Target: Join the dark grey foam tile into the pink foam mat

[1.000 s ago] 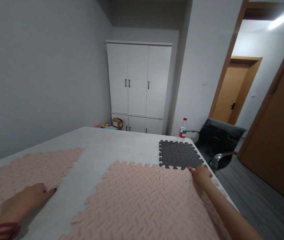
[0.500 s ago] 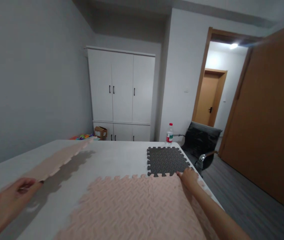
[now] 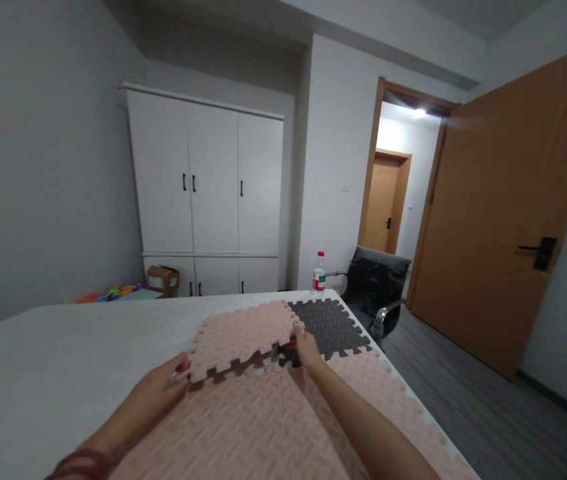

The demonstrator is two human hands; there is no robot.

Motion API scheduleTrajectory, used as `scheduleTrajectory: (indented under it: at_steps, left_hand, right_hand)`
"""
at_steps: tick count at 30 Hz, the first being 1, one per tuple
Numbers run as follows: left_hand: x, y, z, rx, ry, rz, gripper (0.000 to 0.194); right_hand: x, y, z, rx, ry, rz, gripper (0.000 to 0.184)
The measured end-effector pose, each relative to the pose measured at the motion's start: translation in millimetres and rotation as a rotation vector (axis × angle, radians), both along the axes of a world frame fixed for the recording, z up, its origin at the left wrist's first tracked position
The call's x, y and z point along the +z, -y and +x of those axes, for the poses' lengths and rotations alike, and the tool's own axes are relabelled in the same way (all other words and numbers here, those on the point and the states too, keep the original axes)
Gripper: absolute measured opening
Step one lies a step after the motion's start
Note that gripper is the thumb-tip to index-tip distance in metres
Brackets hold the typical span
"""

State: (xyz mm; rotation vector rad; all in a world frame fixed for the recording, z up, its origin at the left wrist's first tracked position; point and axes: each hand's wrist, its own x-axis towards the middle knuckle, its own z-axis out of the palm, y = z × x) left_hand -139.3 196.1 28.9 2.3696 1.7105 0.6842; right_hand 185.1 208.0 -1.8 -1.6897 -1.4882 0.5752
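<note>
A pink foam mat tile (image 3: 243, 333) with jigsaw edges is tilted up, its near edge lifted off the table. My left hand (image 3: 176, 373) grips its near left corner, and my right hand (image 3: 307, 347) pinches its near right corner. Beneath and nearer to me lie flat pink foam tiles (image 3: 243, 427), with a seam between them. A dark grey foam tile (image 3: 333, 325) lies flat to the right of the held tile, which overlaps or touches its left edge. I cannot tell whether their teeth are joined.
The white table (image 3: 88, 360) extends to the left. A red-capped water bottle (image 3: 319, 275) stands at its far right corner. Beyond are a black chair (image 3: 376, 280), a white cabinet (image 3: 208, 180), a cardboard box (image 3: 163, 279) and an open wooden door (image 3: 508, 220).
My left hand has brought the pink tile from the far left to beside the grey tile. My right hand has left the grey tile's near edge and taken the pink tile's right corner.
</note>
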Motion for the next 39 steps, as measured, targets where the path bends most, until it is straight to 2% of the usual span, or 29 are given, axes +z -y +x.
scheduleTrajectory:
  at_steps: [2, 5, 9, 12, 19, 29, 39]
  left_hand:
    - [-10.6, -15, -24, -0.124, 0.034, -0.025, 0.014]
    - [-25.8, -29, -49, -0.178, 0.040, -0.060, 0.011]
    - [-38.4, -30, -56, -0.095, -0.060, -0.045, 0.011]
    - [-43.2, -29, -53, -0.037, -0.099, -0.034, 0.011]
    - [-51.5, -37, -43, 0.030, -0.191, 0.018, 0.034]
    - [-52.9, -33, -31, 0.032, -0.278, 0.040, 0.040]
    - [-50.5, -38, -51, 0.028, -0.349, 0.055, 0.044]
  right_hand:
    - [-3.5, -9, 1, 0.001, -0.022, -0.025, 0.060]
    - [-11.9, -10, 2, 0.000, 0.017, -0.048, 0.049]
    - [-20.6, -3, 1, -0.005, 0.185, -0.033, 0.034]
    - [-19.7, -2, 2, 0.021, 0.319, -0.051, 0.031]
    - [-12.8, -9, 6, 0.098, 0.529, -0.136, 0.035]
    - [-10.8, -12, 12, 0.093, 0.616, -0.154, 0.040]
    - [-5.6, 1, 5, 0.169, 0.718, -0.091, 0.051]
